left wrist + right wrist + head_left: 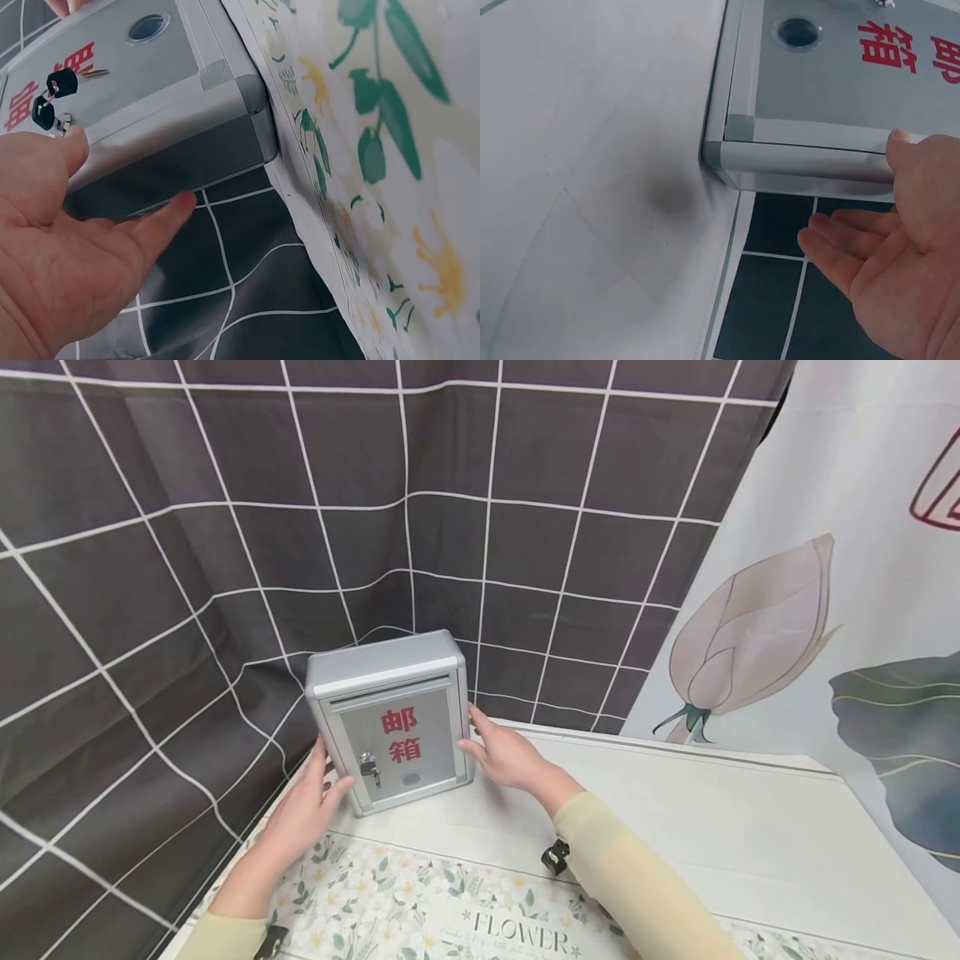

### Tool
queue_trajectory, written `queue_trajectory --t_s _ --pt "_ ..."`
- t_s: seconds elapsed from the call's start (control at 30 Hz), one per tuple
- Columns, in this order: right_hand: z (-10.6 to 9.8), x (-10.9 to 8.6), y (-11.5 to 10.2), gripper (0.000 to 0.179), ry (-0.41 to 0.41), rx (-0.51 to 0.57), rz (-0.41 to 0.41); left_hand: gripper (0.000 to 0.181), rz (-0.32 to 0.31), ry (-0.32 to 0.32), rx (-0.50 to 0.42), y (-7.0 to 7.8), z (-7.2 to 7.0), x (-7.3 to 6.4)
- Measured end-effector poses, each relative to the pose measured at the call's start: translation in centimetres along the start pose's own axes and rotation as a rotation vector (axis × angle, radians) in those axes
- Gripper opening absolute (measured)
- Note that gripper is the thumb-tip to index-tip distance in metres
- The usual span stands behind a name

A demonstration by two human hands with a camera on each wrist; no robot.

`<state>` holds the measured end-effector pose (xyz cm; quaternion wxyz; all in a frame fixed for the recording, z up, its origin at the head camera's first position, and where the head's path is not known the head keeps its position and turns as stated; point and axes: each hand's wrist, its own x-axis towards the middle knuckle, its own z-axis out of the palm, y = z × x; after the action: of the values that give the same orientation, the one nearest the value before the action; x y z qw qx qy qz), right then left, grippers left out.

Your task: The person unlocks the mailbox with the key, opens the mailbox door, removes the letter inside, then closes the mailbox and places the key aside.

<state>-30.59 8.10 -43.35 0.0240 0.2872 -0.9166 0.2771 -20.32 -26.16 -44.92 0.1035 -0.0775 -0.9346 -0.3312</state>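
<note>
A silver mailbox [435, 756] stands upright on the table, turned slightly, with red characters on its front door and a slot near the top. Keys [63, 81] hang from the lock on the door's left side. My left hand [300, 810] is at the box's left side, thumb by the front edge near the keys and fingers stretched along the side. On the opposite side, my right hand [510, 753] has its thumb at the front edge, its fingers loosely extended beside the wall. A small round window [798, 32] sits low on the door.
Dark curtain [555, 552] with a white grid hangs behind and to the left, close to the box. A white flower-print curtain [750, 643] hangs at the right. The white table [675, 810] carries a floral strip with "FLOWER" lettering [521, 935] along the front.
</note>
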Motion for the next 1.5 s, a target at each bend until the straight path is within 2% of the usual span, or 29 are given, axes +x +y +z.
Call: queue_trajectory --t_s 0.2,0.47,0.83,1.03,1.27,1.5 --pt "0.0 0.5 -0.1 0.078 -0.008 0.056 -0.042 0.09 0.007 0.02 0.025 0.1 0.1 0.0" --pt "0.0 0.9 -0.2 0.082 -0.032 0.097 -0.046 0.091 0.007 0.014 -0.014 0.4 0.2 -0.1" --pt "0.3 1.1 -0.3 0.081 -0.039 0.169 -0.082 0.092 0.031 0.053 -0.029 0.3 0.7 -0.2" --pt "0.3 1.0 -0.2 0.079 -0.027 0.176 -0.094 0.091 0.043 0.072 -0.018 0.3 0.9 -0.2" --pt "0.3 0.8 -0.1 0.078 -0.001 0.162 -0.1 0.09 0.029 0.067 -0.019 0.6 0.9 -0.2" --pt "0.0 0.2 0.2 0.077 0.028 0.164 -0.091 0.09 0.057 0.078 -0.036 0.7 1.1 0.2"
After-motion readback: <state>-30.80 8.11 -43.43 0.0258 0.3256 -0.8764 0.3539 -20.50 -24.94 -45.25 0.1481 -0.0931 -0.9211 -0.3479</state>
